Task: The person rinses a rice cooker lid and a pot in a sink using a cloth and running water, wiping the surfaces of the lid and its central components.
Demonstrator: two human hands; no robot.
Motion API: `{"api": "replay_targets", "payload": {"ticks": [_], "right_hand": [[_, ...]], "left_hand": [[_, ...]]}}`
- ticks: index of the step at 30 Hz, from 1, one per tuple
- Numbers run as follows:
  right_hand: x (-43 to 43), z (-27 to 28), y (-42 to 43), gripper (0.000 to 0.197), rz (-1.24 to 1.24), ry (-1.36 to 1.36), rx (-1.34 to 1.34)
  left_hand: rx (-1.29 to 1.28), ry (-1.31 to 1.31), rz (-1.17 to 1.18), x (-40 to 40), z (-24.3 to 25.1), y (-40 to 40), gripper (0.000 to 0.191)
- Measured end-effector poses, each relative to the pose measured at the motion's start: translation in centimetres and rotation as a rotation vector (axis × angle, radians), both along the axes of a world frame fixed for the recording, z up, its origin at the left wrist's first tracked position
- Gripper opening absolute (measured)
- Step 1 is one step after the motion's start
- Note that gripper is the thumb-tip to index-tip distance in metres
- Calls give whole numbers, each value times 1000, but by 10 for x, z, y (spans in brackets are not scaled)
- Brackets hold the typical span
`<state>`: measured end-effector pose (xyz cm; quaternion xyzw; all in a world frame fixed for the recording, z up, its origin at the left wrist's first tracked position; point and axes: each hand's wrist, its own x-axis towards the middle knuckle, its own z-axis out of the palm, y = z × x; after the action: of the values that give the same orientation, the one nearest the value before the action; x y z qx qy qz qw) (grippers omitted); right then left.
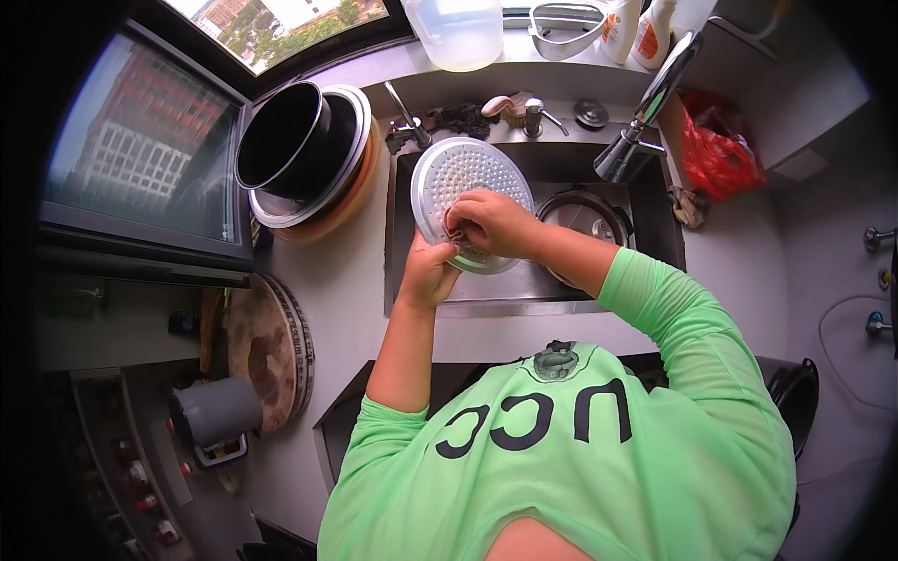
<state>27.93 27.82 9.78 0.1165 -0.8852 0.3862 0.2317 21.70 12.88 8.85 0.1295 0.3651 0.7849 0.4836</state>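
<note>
Above the left part of the steel sink (484,307), my left hand (429,270) grips the lower rim of a round perforated metal steamer plate (471,165), tilted towards me. My right hand (491,223) lies against the plate's face, its fingers closed on a small brownish cloth or scrubber (456,235), mostly hidden by the fingers. A round metal pot or lid with a dark rim (579,214) rests in the sink, partly behind my right forearm. The chrome faucet (631,144) stands at the sink's back right.
Left of the sink, a black pot (280,140) sits on stacked basins (351,196). A round chopping board (263,350) and grey kettle (217,414) are lower left. Behind are a small tap (414,131), soap dispenser (534,119) and plastic tub (459,31); a red bag (719,147) lies right.
</note>
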Motion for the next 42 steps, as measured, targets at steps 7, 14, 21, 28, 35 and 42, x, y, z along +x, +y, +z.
{"api": "replay_targets", "payload": {"ticks": [7, 14, 21, 28, 35, 42], "right_hand": [[-24, 11, -13, 20, -158, 165, -132], [-2, 12, -29, 18, -60, 97, -11], [40, 13, -10, 18, -46, 43, 241], [35, 6, -10, 17, -167, 74, 153], [44, 7, -21, 23, -88, 97, 191], [52, -1, 27, 19, -419, 97, -34]], "left_hand": [[32, 13, 16, 8, 9, 10, 72], [500, -441, -45, -5, -12, -3, 55], [183, -335, 257, -2, -10, 4, 47], [393, -416, 90, 2, -32, 10, 39], [408, -426, 84, 8, -26, 7, 38], [213, -225, 245, 18, 0, 15, 44]]}}
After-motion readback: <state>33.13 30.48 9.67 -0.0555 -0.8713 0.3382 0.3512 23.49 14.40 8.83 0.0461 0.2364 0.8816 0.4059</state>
